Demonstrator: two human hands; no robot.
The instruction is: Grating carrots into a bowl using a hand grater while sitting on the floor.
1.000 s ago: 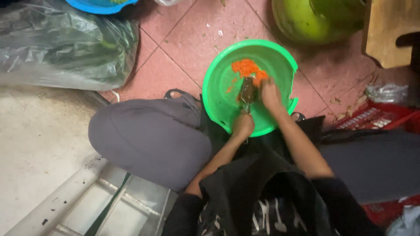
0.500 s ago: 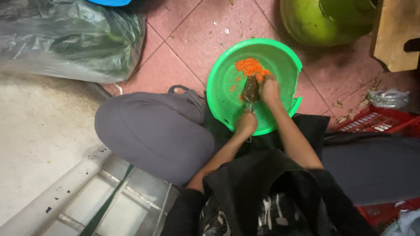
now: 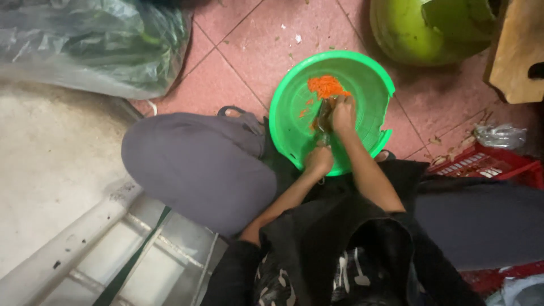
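Observation:
A green plastic bowl point(image 3: 286, 113) with a broken rim sits on the red floor tiles in front of my knees. A pile of orange grated carrot point(image 3: 326, 86) lies at its far side. My left hand point(image 3: 318, 160) grips the near end of a small dark grater point(image 3: 323, 118) that slants into the bowl. Over the grater's upper part, my right hand point(image 3: 343, 113) is closed around what looks like a piece of carrot, mostly hidden by my fingers.
A clear plastic bag of green leaves point(image 3: 96, 39) lies at the top left. A green gas cylinder point(image 3: 422, 28) and a wooden block point(image 3: 518, 51) stand at the top right. A red crate point(image 3: 487, 164) is on the right, a metal frame point(image 3: 113, 249) at the lower left.
The view has drifted slightly, so the bowl sits a little lower and further right in the picture. Both hands stay on the grater over the bowl.

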